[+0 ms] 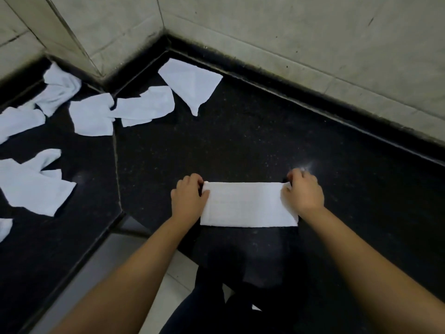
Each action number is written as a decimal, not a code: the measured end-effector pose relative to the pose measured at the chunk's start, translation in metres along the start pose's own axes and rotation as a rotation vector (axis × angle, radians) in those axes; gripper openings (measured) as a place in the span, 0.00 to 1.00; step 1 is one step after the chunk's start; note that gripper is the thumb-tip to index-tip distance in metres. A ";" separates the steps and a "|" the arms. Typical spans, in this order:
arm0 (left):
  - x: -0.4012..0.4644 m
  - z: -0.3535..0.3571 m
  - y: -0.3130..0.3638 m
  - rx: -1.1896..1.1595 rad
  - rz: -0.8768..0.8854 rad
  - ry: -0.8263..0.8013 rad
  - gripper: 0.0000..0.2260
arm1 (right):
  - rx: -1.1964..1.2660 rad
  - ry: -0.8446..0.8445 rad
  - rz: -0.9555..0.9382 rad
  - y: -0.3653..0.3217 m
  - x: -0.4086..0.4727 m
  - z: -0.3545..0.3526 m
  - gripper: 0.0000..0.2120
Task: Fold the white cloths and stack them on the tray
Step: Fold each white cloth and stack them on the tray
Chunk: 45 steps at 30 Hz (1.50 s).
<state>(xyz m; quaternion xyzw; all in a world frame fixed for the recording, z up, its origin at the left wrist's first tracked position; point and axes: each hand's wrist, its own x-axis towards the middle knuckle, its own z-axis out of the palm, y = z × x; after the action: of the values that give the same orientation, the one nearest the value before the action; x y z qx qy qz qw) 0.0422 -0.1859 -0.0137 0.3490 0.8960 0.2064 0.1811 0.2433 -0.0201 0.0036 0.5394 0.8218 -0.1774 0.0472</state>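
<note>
My left hand (189, 196) and right hand (304, 192) each pinched a far corner of the folded white rectangular cloth (248, 204), which lay flat on the black speckled stone worktop (240, 145); crumpled white cloths (94, 118) lay scattered far left.

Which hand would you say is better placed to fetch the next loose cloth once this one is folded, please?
Probably the left hand. The unfolded cloths all lie on the left side of the dark counter, while the right hand grips the far end of the folded cloth.
</note>
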 end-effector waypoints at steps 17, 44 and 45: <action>-0.060 0.011 -0.019 0.124 -0.061 -0.044 0.14 | -0.037 -0.468 -0.482 -0.149 0.001 0.020 0.09; -0.097 -0.022 -0.023 -0.393 0.190 -0.380 0.09 | 0.415 -0.473 -0.460 -0.012 -0.095 0.017 0.03; -0.094 -0.022 -0.025 -0.396 0.178 -0.401 0.09 | 0.418 -0.499 -0.457 -0.012 -0.093 0.017 0.03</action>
<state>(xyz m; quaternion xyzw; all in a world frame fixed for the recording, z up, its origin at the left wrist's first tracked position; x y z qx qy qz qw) 0.0832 -0.2739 0.0102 0.4178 0.7504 0.3195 0.4003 0.2690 -0.1117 0.0153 0.2808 0.8302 -0.4724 0.0941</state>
